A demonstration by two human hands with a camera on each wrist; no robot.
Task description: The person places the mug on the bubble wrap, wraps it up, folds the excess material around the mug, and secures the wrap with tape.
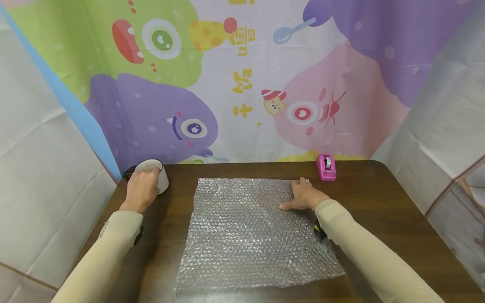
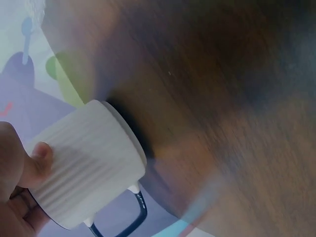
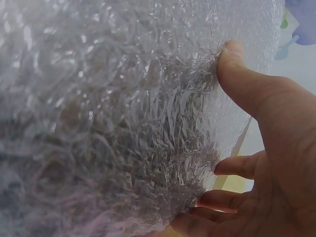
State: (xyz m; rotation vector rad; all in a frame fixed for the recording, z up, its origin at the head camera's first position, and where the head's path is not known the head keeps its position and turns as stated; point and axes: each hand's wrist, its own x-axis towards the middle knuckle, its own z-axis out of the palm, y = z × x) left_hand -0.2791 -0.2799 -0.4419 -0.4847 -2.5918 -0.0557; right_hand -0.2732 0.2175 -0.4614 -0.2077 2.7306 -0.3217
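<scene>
At the back left of the table, my left hand [image 1: 142,189] grips a white mug [image 1: 163,180] by its dark rim. In the left wrist view the thumb presses the ribbed outer wall of the mug [image 2: 94,163], while the other fingers are partly hidden at its mouth. Its black handle [image 2: 138,217] points away from the hand. My right hand [image 1: 303,196] rests with spread fingers on the back right corner of a sheet of bubble wrap [image 1: 242,240]. Close up in the right wrist view, straight fingertips touch the sheet's edge and the thumb lies on its surface.
A pink tape dispenser [image 1: 326,167] stands at the back right, just beyond the bubble wrap's corner. The dark wooden table [image 1: 382,235] ends against a cartoon-print curtain [image 1: 235,143]. Pale panels [image 1: 38,147] flank both sides.
</scene>
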